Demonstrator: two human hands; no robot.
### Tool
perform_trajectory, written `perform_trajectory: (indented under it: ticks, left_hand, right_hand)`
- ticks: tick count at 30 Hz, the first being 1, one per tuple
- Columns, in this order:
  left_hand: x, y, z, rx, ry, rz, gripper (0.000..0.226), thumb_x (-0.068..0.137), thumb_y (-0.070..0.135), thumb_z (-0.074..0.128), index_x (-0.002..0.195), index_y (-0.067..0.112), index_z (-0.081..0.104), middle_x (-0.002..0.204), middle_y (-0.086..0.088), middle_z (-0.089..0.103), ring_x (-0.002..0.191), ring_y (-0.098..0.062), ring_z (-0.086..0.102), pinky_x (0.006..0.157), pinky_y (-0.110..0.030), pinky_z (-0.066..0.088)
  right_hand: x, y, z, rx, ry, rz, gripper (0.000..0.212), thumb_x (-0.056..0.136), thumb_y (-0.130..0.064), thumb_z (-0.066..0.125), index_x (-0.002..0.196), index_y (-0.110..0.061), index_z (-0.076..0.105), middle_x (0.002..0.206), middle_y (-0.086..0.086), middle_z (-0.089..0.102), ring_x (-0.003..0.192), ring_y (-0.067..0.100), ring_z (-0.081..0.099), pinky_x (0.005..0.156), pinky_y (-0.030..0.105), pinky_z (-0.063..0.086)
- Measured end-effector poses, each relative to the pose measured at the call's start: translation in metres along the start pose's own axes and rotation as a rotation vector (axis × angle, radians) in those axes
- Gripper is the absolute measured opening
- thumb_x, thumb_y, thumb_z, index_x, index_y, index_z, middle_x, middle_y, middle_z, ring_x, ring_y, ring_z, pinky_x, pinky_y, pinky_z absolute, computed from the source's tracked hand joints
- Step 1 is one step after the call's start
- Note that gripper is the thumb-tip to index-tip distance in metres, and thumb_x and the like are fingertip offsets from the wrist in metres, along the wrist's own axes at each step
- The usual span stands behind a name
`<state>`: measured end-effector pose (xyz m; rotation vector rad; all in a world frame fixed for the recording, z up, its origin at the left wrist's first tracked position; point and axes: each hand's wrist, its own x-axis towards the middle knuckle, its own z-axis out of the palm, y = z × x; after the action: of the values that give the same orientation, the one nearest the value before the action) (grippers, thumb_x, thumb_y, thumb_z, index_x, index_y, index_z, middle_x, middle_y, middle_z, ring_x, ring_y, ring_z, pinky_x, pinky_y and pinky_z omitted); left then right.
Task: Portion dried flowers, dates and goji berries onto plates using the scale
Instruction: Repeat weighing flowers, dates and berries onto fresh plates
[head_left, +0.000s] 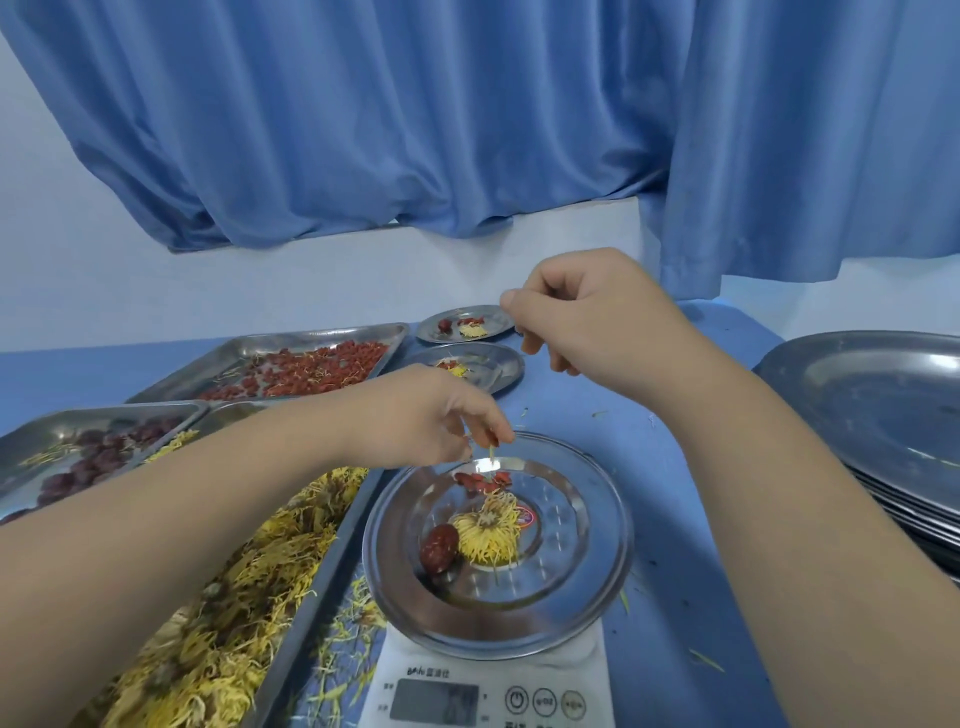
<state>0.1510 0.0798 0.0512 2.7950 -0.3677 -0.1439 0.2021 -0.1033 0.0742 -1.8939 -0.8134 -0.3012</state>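
A round steel plate (587, 561) rests on a white digital scale (493, 696) at the bottom centre. On it lie a yellow dried flower (488, 530), one dark red date (439, 553) and a few goji berries (480, 480). My left hand (431, 421) hovers over the plate's far rim, fingertips pinched on goji berries. My right hand (587, 312) is raised farther back, fingers curled in a pinch; whether it holds anything I cannot tell. Left of the scale are trays of dried flowers (218, 613), dates (98, 457) and goji berries (311, 371).
Two filled plates sit at the back, the farther plate (465, 325) and the nearer plate (480, 366). A stack of steel plates (878, 415) stands at the right edge. Loose petals litter the blue table. A blue curtain hangs behind.
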Motion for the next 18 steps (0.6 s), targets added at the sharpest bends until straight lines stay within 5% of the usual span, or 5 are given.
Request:
perform_trajectory:
  ticks: [6, 11, 18]
  left_hand:
    - [-0.01, -0.004, 0.005, 0.062, 0.023, 0.041, 0.03, 0.089, 0.014, 0.065, 0.107, 0.038, 0.066, 0.104, 0.021, 0.065, 0.093, 0.007, 0.057, 0.071, -0.009, 0.042]
    - [-0.024, -0.004, 0.007, -0.067, 0.086, 0.046, 0.036, 0.087, 0.004, 0.057, 0.101, 0.034, 0.071, 0.117, 0.017, 0.062, 0.102, 0.005, 0.058, 0.089, -0.027, 0.047]
    - [-0.028, -0.002, 0.011, -0.384, 0.211, -0.083, 0.04, 0.088, -0.005, 0.045, 0.103, 0.022, 0.071, 0.105, 0.004, 0.073, 0.102, -0.007, 0.066, 0.101, -0.034, 0.048]
  right_hand:
    - [-0.004, -0.008, -0.003, -0.167, -0.11, -0.02, 0.029, 0.086, -0.032, 0.059, 0.067, -0.011, 0.063, 0.069, 0.004, 0.069, 0.053, 0.011, 0.054, 0.05, 0.022, 0.043]
    - [-0.011, -0.02, 0.008, -0.288, -0.174, -0.064, 0.029, 0.086, -0.032, 0.057, 0.068, -0.01, 0.062, 0.069, 0.005, 0.066, 0.06, 0.02, 0.06, 0.045, 0.021, 0.041]
    - [-0.028, -0.043, 0.015, -0.315, 0.09, -0.119, 0.024, 0.084, -0.034, 0.057, 0.066, -0.018, 0.061, 0.06, -0.006, 0.057, 0.059, 0.013, 0.053, 0.054, 0.029, 0.045]
